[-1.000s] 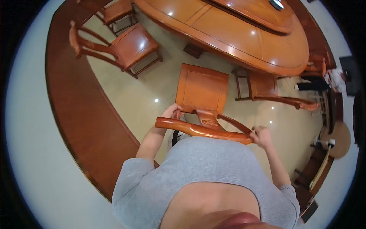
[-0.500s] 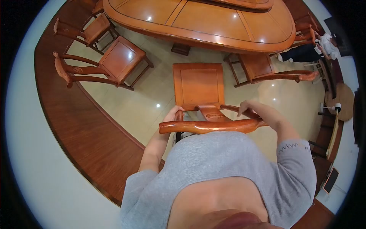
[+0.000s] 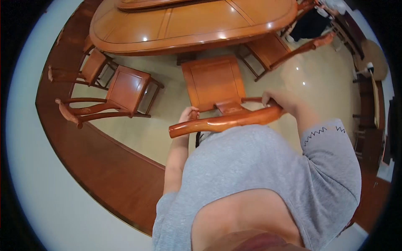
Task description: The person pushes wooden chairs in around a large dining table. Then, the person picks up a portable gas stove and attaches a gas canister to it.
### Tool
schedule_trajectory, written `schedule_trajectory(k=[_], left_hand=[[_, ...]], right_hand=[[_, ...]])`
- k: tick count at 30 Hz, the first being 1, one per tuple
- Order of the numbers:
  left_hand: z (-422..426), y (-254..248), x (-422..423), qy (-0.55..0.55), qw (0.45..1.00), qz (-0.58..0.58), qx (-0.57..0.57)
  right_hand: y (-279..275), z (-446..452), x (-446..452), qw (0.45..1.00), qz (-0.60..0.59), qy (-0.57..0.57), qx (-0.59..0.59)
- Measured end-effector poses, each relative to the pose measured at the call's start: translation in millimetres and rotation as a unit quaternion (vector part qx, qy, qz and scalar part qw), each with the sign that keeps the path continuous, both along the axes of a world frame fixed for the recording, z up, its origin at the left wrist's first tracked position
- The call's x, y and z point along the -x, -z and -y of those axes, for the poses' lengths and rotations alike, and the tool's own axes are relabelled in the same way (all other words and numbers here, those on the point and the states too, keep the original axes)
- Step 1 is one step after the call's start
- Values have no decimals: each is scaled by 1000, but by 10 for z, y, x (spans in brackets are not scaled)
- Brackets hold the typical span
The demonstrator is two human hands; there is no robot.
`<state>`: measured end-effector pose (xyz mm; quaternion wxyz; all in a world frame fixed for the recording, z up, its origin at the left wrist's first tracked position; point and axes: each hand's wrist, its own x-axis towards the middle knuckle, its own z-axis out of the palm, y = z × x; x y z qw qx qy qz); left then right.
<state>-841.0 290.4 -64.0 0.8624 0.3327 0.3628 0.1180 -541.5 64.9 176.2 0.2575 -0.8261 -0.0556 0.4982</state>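
Chair [image 3: 212, 81] moved nearer one table [image 3: 197, 25], two hands [image 3: 281, 102] holding it, perhaps five other chairs [image 3: 127, 88]

chairs [image 3: 214, 79]: 5+; large table [image 3: 197, 31]: 1; turntable [image 3: 155, 3]: 1; other person [image 3: 309, 27]: 1

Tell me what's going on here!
A person in a grey top is handling a wooden chair by its backrest. The left hand grips its left side; the right hand is at its right side. The seat points toward a wooden table, with more chairs left and right. The handled chair's legs are hidden, so I can't tell if it's lifted.
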Motion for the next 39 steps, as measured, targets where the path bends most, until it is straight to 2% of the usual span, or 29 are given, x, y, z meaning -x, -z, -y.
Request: schedule_trajectory(k=[1, 2, 4, 6, 7, 8, 10, 11, 13, 14, 16, 18, 19, 24, 25, 26, 29, 31, 32, 33, 34, 35, 37, 39], left_hand=[[-160, 186, -69, 36, 991, -46, 118], [-162, 375, -56, 44, 990, -50, 122], [-129, 22, -164, -4, 1000, 2, 2], [-267, -173, -332, -26, 999, -18, 18], [-323, -197, -388, -42, 998, -39, 34], [-339, -177, -423, -48, 998, -38, 34], [-363, -103, -490, -24, 999, -20, 27], [-324, 38, -512, -51, 998, 7, 42], [-386, 125, -556, -38, 997, -6, 61], [-416, 179, -564, -19, 996, -19, 81], [-454, 369, -558, -77, 991, -19, 104], [-563, 573, -608, -32, 987, -72, 137], [-546, 682, -611, -42, 988, -59, 135], [-731, 325, -859, -78, 986, -49, 140], [-759, 293, -913, -86, 988, -39, 121], [-758, 274, -978, -93, 987, -43, 124], [-815, 313, -1148, -77, 987, -49, 133], [-844, 257, -1194, -104, 991, -27, 85], [-861, 220, -1218, -106, 990, -29, 87], [-885, 141, -1251, -111, 989, -33, 91], [-897, 125, -1270, -116, 988, -38, 95], [-890, 139, -1284, -118, 988, -39, 97], [-867, 230, -1301, -118, 992, -13, 31], [-957, 318, -1307, -117, 989, -41, 77]], right_hand=[[16, 33, 32, 1000, -3, 9, 4], [30, 65, 66, 1000, 5, 20, -20], [120, 25, -53, 999, 17, 8, -46], [323, -43, -231, 993, -2, 23, -115], [674, 62, -508, 993, -2, 16, -115], [1024, -32, -725, 997, -18, -72, -16], [1687, -326, -1028, 952, -43, -241, 182], [2013, -532, -1162, 904, -53, -319, 278], [2636, -802, -1505, 761, -67, -456, 456], [2520, -932, -1466, 758, -63, -461, 456], [2290, -806, -1375, 823, -43, -425, 374], [2015, -744, -1519, 877, -27, -386, 285], [1852, -726, -1433, 901, -27, -360, 243], [956, -1028, -1429, 977, -36, -208, 25], [825, -1095, -1378, 982, 8, -187, -4], [884, -1150, -1492, 981, 3, -193, -2], [1438, -1234, -2108, 949, -44, -307, 57], [1728, -1383, -2366, 917, -74, -379, 95], [1872, -1548, -2391, 916, -77, -381, 97], [1951, -1783, -2301, 851, -60, -452, 260], [2017, -1906, -2247, 756, -42, -507, 413], [2097, -1899, -2271, 754, -43, -509, 413], [2169, -1879, -2299, 765, -51, -486, 419], [2115, -1973, -2312, 754, -60, -500, 421]])
